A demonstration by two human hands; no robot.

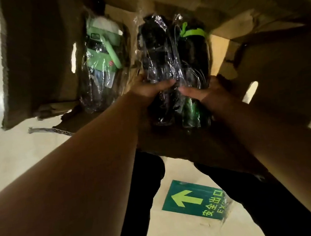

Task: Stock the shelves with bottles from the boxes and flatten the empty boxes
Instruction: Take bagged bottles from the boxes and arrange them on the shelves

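An open cardboard box (pixel 37 59) stands on the floor in front of me, its flaps spread out. My left hand (pixel 153 88) grips a black bottle (pixel 155 47) wrapped in clear plastic. Beside it, my right hand (pixel 203 92) grips a dark bottle with a green strap (pixel 193 47), also in plastic wrap. Both bottles are held side by side over the box's near edge. A third wrapped bottle with a green and white lid (pixel 101 52) lies inside the box to the left.
A green floor sign with an arrow (pixel 194 199) is stuck to the pale floor between my legs. A grey packing strap (pixel 51 130) lies on the floor left of the box. Box flaps (pixel 284 78) stick out to the right.
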